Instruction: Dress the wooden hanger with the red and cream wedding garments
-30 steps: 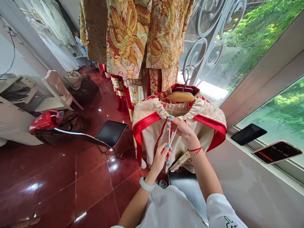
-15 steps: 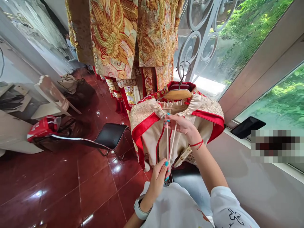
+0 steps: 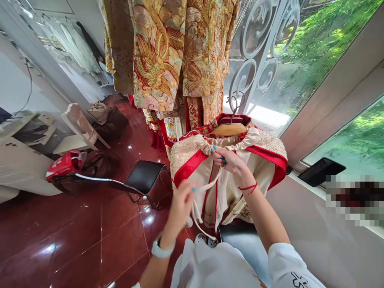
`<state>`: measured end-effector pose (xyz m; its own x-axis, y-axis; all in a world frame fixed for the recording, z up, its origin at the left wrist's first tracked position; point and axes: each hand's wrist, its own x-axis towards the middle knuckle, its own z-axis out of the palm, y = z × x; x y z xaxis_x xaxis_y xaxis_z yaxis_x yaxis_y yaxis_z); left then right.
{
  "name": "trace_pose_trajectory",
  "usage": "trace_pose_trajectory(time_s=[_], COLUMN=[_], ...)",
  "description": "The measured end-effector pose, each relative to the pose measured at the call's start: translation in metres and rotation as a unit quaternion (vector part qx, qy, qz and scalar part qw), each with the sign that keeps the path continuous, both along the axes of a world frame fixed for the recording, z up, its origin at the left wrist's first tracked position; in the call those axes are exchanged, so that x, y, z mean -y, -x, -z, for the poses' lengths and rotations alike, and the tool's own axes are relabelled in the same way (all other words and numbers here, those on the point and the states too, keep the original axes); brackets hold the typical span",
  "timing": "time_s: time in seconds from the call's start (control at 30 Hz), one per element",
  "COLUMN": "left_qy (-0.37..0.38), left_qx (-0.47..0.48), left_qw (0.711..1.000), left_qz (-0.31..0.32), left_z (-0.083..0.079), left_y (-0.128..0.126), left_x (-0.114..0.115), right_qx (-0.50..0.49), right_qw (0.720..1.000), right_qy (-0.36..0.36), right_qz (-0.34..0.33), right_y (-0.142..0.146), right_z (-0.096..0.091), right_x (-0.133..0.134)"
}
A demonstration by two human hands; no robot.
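Observation:
A cream brocade garment with red trim (image 3: 189,166) hangs on a wooden hanger (image 3: 230,129) in front of me. My right hand (image 3: 226,159) is closed at the gathered neckline, pinching the cream drawstring cords (image 3: 212,184) where they leave the fabric. Lower and to the left, my left hand (image 3: 181,200), slightly blurred, is closed on the same cords. Between the two hands the cords sag in a curve, and their loose ends dangle below my left hand.
Gold embroidered garments (image 3: 159,60) hang behind. A black chair (image 3: 147,176) stands left on red tiles, with a red bag (image 3: 64,166) beyond it. A phone (image 3: 322,172) lies on the window sill at right. A black seat (image 3: 240,236) is below the garment.
My left hand has moved left and slightly up with the cords, which went from taut to slack. My right hand has closed more tightly at the neckline. The view has shifted slightly.

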<state>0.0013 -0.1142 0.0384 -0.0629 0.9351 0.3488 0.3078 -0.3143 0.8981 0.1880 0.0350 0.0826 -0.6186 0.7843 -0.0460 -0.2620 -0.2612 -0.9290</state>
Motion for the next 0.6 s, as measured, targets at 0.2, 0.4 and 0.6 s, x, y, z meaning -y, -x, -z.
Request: trace_pose_trajectory(time_s=[0.2, 0.4, 0.6], left_qy=[0.012, 0.195, 0.236], left_qx=[-0.075, -0.099, 0.021], left_qw=[0.997, 0.972, 0.960], left_qz=[-0.004, 0.091, 0.149], left_z=[-0.070, -0.060, -0.030], left_y=[0.089, 0.113, 0.105], left_x=[-0.129, -0.172, -0.172], right_qx=[-0.002, -0.022, -0.014], right_qw=[1.000, 0.997, 0.997], right_qy=[-0.020, -0.063, -0.060], right_qz=[-0.001, -0.050, -0.038], right_y=[-0.004, -0.010, -0.009], right_z=[-0.002, -0.008, -0.009], right_x=[0.002, 0.005, 0.006])
